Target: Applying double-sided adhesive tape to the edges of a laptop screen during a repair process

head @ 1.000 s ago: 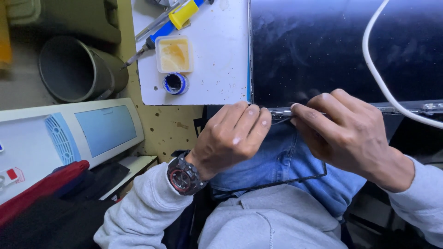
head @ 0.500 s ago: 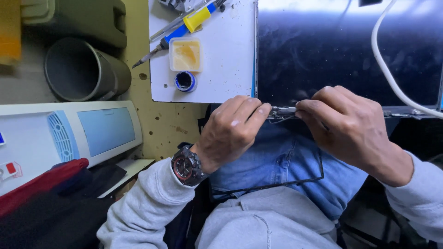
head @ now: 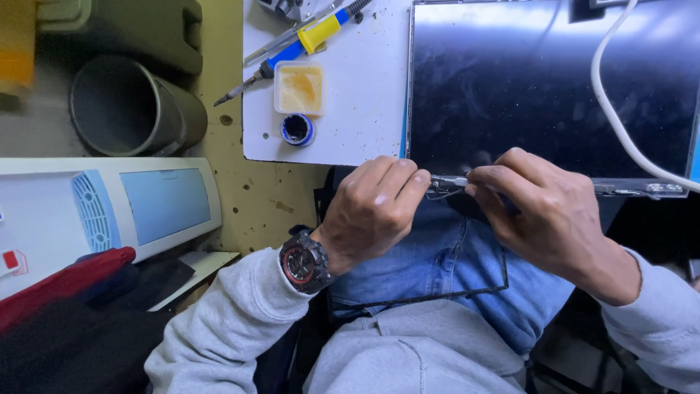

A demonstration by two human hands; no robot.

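**Both hands pinch at the lower edge of a dark display panel**

The person's left hand [head: 372,211], with a dark wristwatch with a red-ringed face [head: 302,260] on its wrist, has its fingers curled and pressed together, the fingertips [head: 415,181] pinching a small silvery metal part [head: 446,182] at the bottom edge of a large, dark, glossy flat display panel [head: 547,87]. The right hand [head: 547,211] meets it from the other side; its thumb and forefinger are closed on the same small part, so that the two hands nearly touch. What exactly the part is cannot be told, since the fingers cover most of it.

The panel lies flat on the bench ahead of the person, its lower edge jutting over the lap in blue jeans [head: 437,255]. A white cable [head: 620,124] curves across the panel's right side. A thin black frame strip [head: 503,270] hangs below the hands over the jeans.

Just left of the panel lies a white board [head: 364,109]. It bears a square tub of yellowish paste [head: 300,87], a small round blue-rimmed tin [head: 297,129] just beside the tub, and a soldering iron with a blue and yellow handle [head: 292,51]. Further left stand a grey plastic pipe section [head: 131,109] and a white appliance with a pale blue window [head: 109,211].
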